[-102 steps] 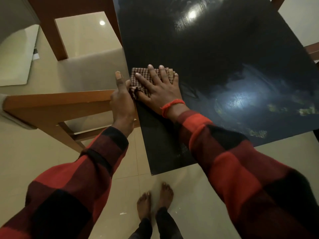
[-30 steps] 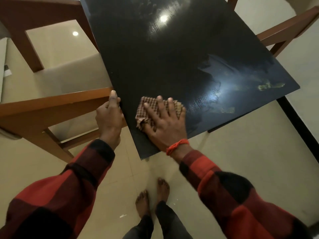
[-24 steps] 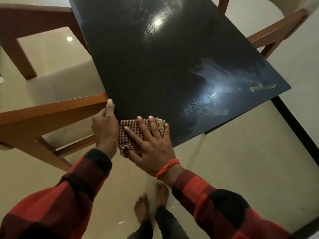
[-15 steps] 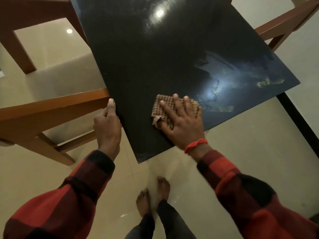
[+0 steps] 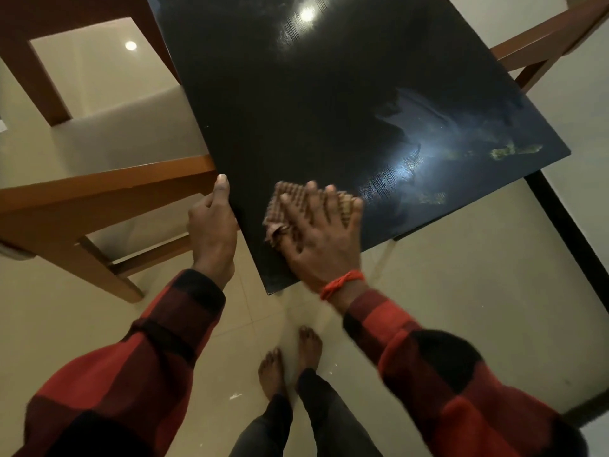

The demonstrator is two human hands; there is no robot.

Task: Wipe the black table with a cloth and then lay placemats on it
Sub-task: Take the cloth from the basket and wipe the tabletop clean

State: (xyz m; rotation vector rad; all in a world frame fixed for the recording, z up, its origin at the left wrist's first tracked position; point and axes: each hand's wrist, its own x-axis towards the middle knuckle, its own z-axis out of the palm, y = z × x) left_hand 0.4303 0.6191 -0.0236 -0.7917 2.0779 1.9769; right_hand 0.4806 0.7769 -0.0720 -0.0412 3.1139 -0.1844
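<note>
The black table [image 5: 313, 103] fills the upper middle of the head view, glossy, with a dusty, smeared patch toward its right corner. A folded brown checked cloth [image 5: 280, 209] lies near the table's near corner. My right hand [image 5: 321, 237] presses flat on the cloth with fingers spread and straight; it is motion-blurred. My left hand [image 5: 212, 230] grips the table's left edge, thumb up along the rim, fingers curled under and hidden. No placemats are in view.
A wooden chair [image 5: 99, 189] with a pale seat stands against the table's left side, touching my left hand's area. Another wooden chair frame [image 5: 540, 44] sits at the upper right. My bare feet [image 5: 290, 364] stand on the beige tiled floor below the table corner.
My right hand has slid the cloth back and forth along the near edge, now slightly left of half a second ago. My left hand has stayed on the table edge.
</note>
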